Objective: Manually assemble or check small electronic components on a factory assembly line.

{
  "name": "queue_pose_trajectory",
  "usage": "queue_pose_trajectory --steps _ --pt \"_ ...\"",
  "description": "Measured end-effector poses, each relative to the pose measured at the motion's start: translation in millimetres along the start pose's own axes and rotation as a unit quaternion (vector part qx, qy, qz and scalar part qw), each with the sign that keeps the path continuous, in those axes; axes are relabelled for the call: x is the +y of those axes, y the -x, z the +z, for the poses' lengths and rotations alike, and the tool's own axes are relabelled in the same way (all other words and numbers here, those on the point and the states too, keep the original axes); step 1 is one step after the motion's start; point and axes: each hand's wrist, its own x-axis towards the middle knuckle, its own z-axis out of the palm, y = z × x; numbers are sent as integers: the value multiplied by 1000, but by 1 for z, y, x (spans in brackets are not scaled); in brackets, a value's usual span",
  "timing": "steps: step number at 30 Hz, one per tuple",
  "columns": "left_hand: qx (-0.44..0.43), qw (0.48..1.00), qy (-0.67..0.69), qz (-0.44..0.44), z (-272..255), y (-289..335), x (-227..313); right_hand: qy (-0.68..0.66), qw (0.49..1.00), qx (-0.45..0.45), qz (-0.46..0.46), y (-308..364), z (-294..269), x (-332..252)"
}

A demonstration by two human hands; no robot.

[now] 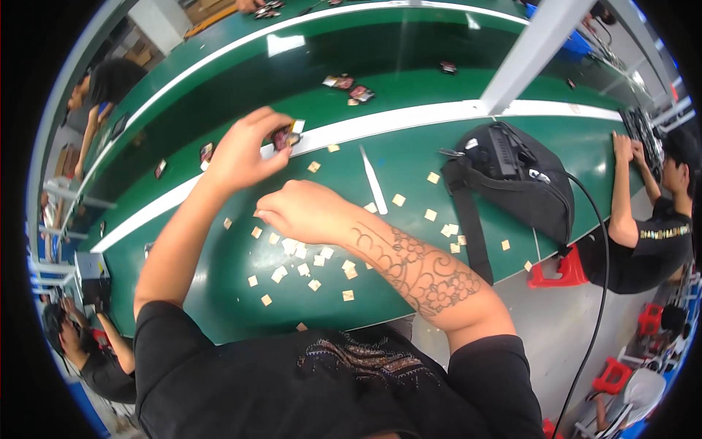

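My left hand [248, 151] reaches over the white rail at the edge of the green belt. Its thumb and fingers curl around a small dark red part with a pale yellow piece [287, 137]. Closer to me, my right hand [306, 212] hovers over the green table, fingers curled in and thumb pressed to the forefinger. Whatever it pinches, if anything, is too small to make out. Below and around it lie several small cream square pieces [319, 260], scattered singly and in a loose cluster. A pale, pointed, tweezer-like tool [374, 183] lies right of my right hand.
A black bag [512, 175] with a dark device and a cable lies on the table to the right. More dark parts [351, 88] sit on the belt [409, 55] beyond the white rail [409, 113]. A grey post [534, 55] rises there. Other people sit at both sides.
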Motion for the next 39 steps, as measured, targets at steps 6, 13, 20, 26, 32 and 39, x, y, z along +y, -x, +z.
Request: queue_pose_trajectory --steps 6,13,20,26,32,39 --pt "13 993 -3 -118 5 106 -5 -9 999 -15 36 -3 2 -11" --pt "60 992 39 -101 18 132 -12 156 988 3 -8 4 -9 -6" --pt "64 991 63 -98 18 144 -21 201 979 -28 5 -2 -6 -15" --pt "70 991 65 -92 21 142 -15 197 979 14 44 -8 0 -18" --pt "70 987 104 -100 24 142 -9 295 954 -3 48 -11 5 -33" --pt "88 991 72 -64 24 141 -5 322 945 -7 49 -12 8 -35"
